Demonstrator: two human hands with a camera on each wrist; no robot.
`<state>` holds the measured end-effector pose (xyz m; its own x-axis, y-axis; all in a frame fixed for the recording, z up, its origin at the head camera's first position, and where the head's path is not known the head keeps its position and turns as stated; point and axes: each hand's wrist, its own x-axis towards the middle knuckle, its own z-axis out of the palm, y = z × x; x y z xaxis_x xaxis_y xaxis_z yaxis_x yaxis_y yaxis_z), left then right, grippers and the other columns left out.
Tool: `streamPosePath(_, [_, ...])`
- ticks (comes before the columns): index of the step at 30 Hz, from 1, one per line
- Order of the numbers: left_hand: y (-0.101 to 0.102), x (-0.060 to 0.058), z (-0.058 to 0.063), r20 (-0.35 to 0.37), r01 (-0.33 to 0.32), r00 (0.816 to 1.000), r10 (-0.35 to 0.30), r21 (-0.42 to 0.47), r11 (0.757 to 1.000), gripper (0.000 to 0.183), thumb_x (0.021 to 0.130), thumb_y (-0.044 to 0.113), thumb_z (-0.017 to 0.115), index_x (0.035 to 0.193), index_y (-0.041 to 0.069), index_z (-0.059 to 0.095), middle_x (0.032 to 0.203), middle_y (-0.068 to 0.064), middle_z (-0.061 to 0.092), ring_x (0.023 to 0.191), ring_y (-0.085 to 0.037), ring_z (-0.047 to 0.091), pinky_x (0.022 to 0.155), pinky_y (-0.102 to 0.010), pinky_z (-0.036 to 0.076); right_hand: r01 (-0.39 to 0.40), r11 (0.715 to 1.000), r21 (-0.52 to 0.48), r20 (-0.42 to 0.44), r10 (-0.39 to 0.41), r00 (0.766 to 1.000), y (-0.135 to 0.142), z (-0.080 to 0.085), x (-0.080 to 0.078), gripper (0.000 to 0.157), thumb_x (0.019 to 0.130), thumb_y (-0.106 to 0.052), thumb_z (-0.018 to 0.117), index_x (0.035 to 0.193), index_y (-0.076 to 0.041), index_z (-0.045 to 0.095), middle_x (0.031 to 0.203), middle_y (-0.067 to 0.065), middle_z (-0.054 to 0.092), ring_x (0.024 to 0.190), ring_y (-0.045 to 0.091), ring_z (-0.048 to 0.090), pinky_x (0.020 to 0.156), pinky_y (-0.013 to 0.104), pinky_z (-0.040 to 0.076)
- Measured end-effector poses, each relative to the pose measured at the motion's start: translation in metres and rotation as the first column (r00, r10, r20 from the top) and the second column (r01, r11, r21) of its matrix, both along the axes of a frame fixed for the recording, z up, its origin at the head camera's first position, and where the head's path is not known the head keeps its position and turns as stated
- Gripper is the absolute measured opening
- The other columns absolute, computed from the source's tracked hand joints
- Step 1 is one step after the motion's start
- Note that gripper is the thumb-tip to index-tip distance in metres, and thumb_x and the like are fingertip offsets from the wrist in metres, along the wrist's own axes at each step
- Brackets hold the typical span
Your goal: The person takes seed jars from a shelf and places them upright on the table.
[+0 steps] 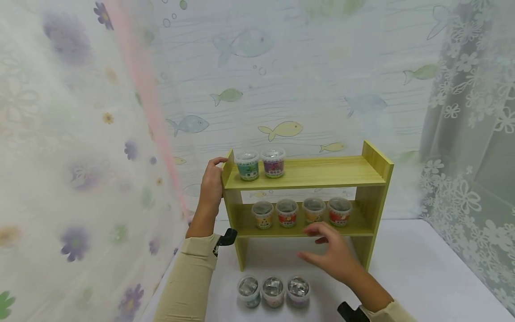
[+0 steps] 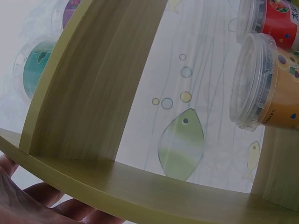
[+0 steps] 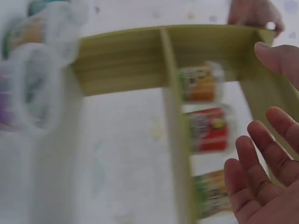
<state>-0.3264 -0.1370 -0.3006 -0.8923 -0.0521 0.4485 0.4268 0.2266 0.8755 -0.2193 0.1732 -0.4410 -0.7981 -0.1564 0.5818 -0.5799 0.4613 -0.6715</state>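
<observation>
Left hand [image 1: 211, 184] grips the shelf [image 1: 322, 171] at nine o'clock; right hand [image 1: 335, 258] (wide, empty), raised carelessly, might topple its eleven-o'clock orange cup [image 1: 314, 214].

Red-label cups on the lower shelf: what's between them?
One orange-label cup stands between the two red-label cups; the head view shows it.

Little legible print

Chinese characters on the purple cup [image 1: 274, 164] seem to end in "牛花". On the red cup [image 2: 276, 23], a character resembling "木" shows near the picture's edge. Print on the green cup [image 1: 247, 167] and orange cup [image 2: 283, 93] is too small to read.
</observation>
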Motion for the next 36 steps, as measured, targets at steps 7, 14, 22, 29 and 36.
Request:
streamPosePath(7, [0.0,0.002,0.002,0.001,-0.007,1.0,0.007,-0.003,1.0,0.042,0.107,0.032,0.029,0.141,0.024,0.052,0.108,-0.017,0.055,0.082,-0.029,0.055,0.063,-0.037,0.049,0.001,0.999,0.035,-0.211,0.007,0.977,0.001,0.046,-0.003,0.047,0.076,-0.028,0.094,0.116,-0.026,0.069,0.116,-0.009,0.069,0.1,0.009,0.065,0.084,0.034,0.058])
streamPosePath(14, [0.001,0.004,0.003,0.011,-0.006,1.0,0.006,0.003,1.0,0.044,0.105,0.034,0.029,0.141,0.024,0.052,0.113,-0.016,0.057,0.087,-0.029,0.056,0.069,-0.041,0.05,0.014,0.999,0.046,-0.24,-0.003,0.971,0.0,0.073,-0.009,0.049,0.075,-0.026,0.094,0.117,-0.021,0.07,0.116,-0.007,0.07,0.099,0.006,0.064,0.084,0.037,0.058])
streamPosePath(22, [0.001,0.004,0.003,0.01,-0.014,1.0,0.015,-0.008,1.0,0.046,0.104,0.039,0.028,0.141,0.025,0.052,0.111,-0.017,0.057,0.084,-0.029,0.055,0.067,-0.039,0.049,0.011,0.998,0.055,-0.283,0.005,0.959,0.0,0.086,-0.015,0.049,0.075,-0.022,0.094,0.118,-0.02,0.07,0.115,-0.007,0.07,0.102,0.008,0.065,0.085,0.039,0.059])
streamPosePath(29, [0.001,0.004,0.002,0.007,-0.012,1.0,0.012,-0.001,1.0,0.045,0.105,0.038,0.029,0.141,0.024,0.052,0.109,-0.017,0.057,0.082,-0.028,0.055,0.066,-0.04,0.048,-0.002,0.999,0.046,-0.301,0.016,0.953,0.0,0.099,-0.018,0.049,0.075,-0.021,0.094,0.118,-0.018,0.07,0.116,-0.007,0.07,0.106,0.012,0.066,0.087,0.033,0.058])
streamPosePath(36, [0.001,0.004,0.002,0.0,-0.013,1.0,0.013,-0.002,1.0,0.044,0.105,0.036,0.03,0.141,0.024,0.052,0.104,-0.016,0.057,0.078,-0.027,0.054,0.065,-0.041,0.048,-0.005,0.999,0.041,-0.338,0.018,0.941,0.002,0.113,-0.026,0.05,0.077,-0.021,0.093,0.12,-0.012,0.07,0.118,0.0,0.071,0.11,0.014,0.066,0.088,0.033,0.057])
